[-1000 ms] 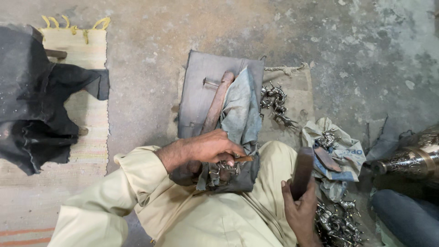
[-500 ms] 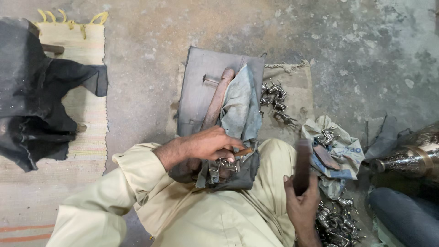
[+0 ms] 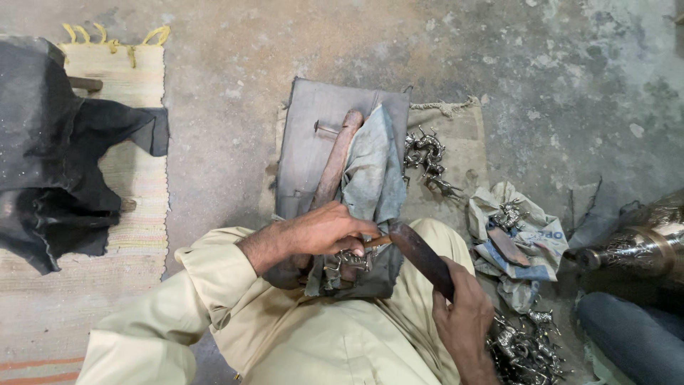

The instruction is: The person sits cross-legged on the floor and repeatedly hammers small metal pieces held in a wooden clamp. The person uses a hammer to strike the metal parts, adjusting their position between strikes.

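My left hand [image 3: 320,232] presses down on a small silvery metal figurine [image 3: 347,261] and a thin brown punch [image 3: 377,242], held against a grey cloth [image 3: 370,178] over a grey block [image 3: 313,135] in front of my lap. My right hand [image 3: 463,317] grips the handle of a dark, worn hammer [image 3: 420,253]. The hammer's head end lies tilted against the punch, right beside my left fingers. A long brown wooden piece [image 3: 335,160] lies on the block under the cloth's edge.
Several silvery figurines [image 3: 427,160] lie on a burlap sack [image 3: 463,132] to the right of the block; more [image 3: 524,346] are heaped by my right knee. A crumpled paper bundle [image 3: 516,235], a shiny metal vessel [image 3: 641,239], black cloth [image 3: 57,171] on a striped mat [image 3: 135,178].
My right hand has swung the hammer from upright at my right side down and leftward onto the punch. My left hand stays in place on the figurine.
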### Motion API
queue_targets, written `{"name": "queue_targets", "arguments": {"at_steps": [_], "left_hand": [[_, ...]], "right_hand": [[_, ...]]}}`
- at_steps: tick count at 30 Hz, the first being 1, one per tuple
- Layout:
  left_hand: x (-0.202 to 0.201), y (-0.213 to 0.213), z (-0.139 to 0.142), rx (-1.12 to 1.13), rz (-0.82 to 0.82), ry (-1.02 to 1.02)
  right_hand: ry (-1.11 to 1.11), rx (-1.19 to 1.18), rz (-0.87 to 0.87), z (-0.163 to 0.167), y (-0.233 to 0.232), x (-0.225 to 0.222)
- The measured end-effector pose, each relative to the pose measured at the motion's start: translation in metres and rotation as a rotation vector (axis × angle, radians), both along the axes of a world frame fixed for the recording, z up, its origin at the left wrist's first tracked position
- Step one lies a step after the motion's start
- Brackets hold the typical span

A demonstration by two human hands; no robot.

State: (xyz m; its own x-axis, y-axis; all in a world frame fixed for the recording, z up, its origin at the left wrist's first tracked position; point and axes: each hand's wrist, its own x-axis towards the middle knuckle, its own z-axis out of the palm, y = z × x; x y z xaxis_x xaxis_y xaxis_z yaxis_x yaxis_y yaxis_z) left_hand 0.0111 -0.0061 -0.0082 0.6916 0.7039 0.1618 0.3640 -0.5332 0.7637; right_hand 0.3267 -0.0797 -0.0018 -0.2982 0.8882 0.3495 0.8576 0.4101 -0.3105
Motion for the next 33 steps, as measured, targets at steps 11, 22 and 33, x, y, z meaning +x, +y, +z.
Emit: {"name": "queue_targets", "arguments": {"at_steps": [11, 22, 33], "left_hand": [[-0.001, -0.002, -0.002, 0.015, -0.018, -0.013], [-0.012, -0.023, 0.006, -0.468, 0.542, -0.292], [-0.002, -0.035, 0.012, -0.259, 0.547, -0.191]], "right_hand": [[0.08, -0.423, -0.119, 0.007, 0.008, 0.014], [0.516, -0.963, -0.119, -0.039, 0.019, 0.015], [0.578, -1.11, -0.086, -0.067, 0.016, 0.008]]}}
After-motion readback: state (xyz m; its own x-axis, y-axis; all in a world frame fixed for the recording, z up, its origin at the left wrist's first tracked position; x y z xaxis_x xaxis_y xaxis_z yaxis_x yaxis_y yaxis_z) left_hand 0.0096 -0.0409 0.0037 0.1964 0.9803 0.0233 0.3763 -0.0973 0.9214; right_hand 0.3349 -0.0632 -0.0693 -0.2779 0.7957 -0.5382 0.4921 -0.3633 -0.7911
